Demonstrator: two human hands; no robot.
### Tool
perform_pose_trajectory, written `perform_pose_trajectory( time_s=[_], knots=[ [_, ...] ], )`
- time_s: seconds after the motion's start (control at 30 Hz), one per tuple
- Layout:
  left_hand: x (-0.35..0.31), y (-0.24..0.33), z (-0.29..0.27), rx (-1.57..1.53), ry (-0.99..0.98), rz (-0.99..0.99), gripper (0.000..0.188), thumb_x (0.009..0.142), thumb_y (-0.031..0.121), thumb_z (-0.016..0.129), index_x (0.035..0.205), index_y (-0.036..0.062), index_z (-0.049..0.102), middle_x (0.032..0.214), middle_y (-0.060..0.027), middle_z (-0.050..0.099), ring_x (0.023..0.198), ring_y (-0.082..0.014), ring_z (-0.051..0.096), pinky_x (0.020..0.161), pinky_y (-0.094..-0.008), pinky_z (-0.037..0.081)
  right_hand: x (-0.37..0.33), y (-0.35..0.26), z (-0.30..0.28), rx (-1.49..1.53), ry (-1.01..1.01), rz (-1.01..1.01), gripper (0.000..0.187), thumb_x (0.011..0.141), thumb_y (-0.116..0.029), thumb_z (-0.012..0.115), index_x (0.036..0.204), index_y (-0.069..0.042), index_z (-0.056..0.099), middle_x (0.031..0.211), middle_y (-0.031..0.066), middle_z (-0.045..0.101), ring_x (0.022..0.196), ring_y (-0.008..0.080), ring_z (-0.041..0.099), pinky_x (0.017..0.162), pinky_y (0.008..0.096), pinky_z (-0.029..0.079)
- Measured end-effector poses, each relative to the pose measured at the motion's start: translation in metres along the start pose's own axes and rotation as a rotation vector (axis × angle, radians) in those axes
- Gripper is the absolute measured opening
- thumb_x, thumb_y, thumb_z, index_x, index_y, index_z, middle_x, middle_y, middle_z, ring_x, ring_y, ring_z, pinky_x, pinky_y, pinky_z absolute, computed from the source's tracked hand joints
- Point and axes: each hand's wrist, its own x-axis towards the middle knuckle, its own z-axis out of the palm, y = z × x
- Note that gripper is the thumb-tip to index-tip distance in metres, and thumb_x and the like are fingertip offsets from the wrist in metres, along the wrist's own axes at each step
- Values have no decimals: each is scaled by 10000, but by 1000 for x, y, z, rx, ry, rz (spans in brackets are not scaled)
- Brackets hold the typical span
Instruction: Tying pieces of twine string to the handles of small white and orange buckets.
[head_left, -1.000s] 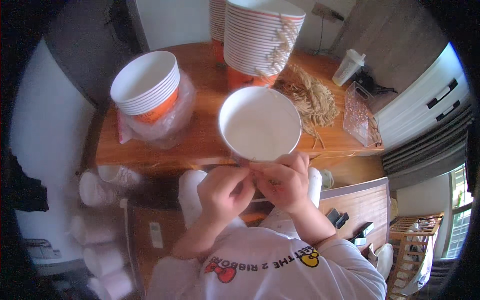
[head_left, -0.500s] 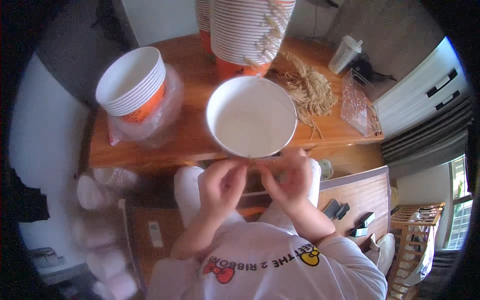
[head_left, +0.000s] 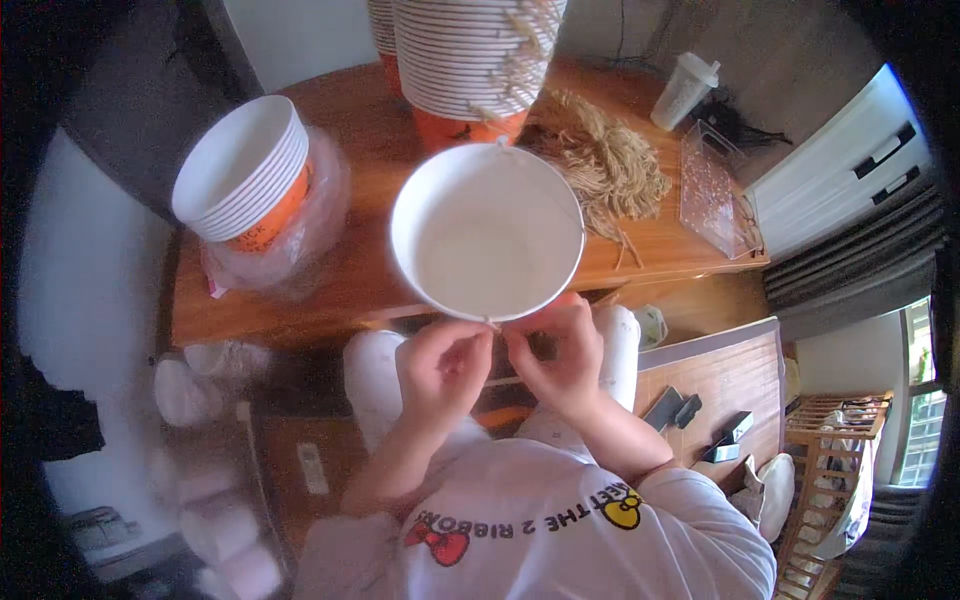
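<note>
A white-lined paper bucket (head_left: 412, 235) stands at the table's front edge, its open mouth facing me. A thin cord (head_left: 572, 200) is fixed at its far rim and runs along the right side. At the near rim, my left hand (head_left: 437, 372) and my right hand (head_left: 562, 352) meet fingertip to fingertip. Both are closed in a pinch around a small bit of tan cord at the rim; the fingers hide most of it. Behind the bucket, right of centre, lies a loose bundle of tan paper cords (head_left: 610, 165).
A tall stack of orange-and-white buckets (head_left: 470, 65) rises behind, with cords hanging down it. More nested buckets (head_left: 240, 180) in clear plastic stand at the left. A lidded cup (head_left: 685, 92) and a clear tray (head_left: 715, 195) are at the back right of the wooden table (head_left: 370, 270).
The view has shifted slightly, so the bucket and table appear a little further left and higher. My hands stay pinched together at the near rim.
</note>
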Motion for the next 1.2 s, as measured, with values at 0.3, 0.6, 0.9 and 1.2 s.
perform_pose_trajectory(
  time_s=[0.3, 0.6, 0.9, 1.2],
  knots=[
    [4, -1, 4, -2, 49, 29, 91, 836, 58, 707, 894, -6, 678, 737, -20, 673, 627, -38, 561, 528, -191, 426, 1, 3, 0, 14, -46, -139, 369, 662, 14, 751, 965, -111, 582, 846, 16, 636, 737, 214, 571, 707, 338, 408],
    [0, 7, -3, -286, 15, -400, 115, 850, 105, 692, 901, 3, 699, 724, 7, 633, 618, -45, 534, 553, -197, 408, -1, 2, -8, 16, -114, -126, 294, 707, 29, 726, 948, -66, 588, 812, 82, 610, 713, 246, 550, 643, 326, 437],
    [-9, -3, 3, -372, 60, -383, 99, 796, 105, 698, 833, 16, 673, 661, 29, 560, 527, -33, 414, 461, -207, 276, 2, 0, -15, -58, -265, -112, 404, 690, -85, 780, 1039, -125, 582, 934, 21, 632, 847, 249, 551, 781, 383, 377],
    [-4, 4, 3, -512, 108, -466, 158, 801, 114, 710, 906, 14, 645, 672, 11, 552, 481, -66, 428, 422, -210, 316, 5, -8, -14, -13, -271, -159, 232, 653, -68, 734, 851, -138, 635, 881, 44, 584, 846, 258, 540, 787, 368, 362]
  ],
)
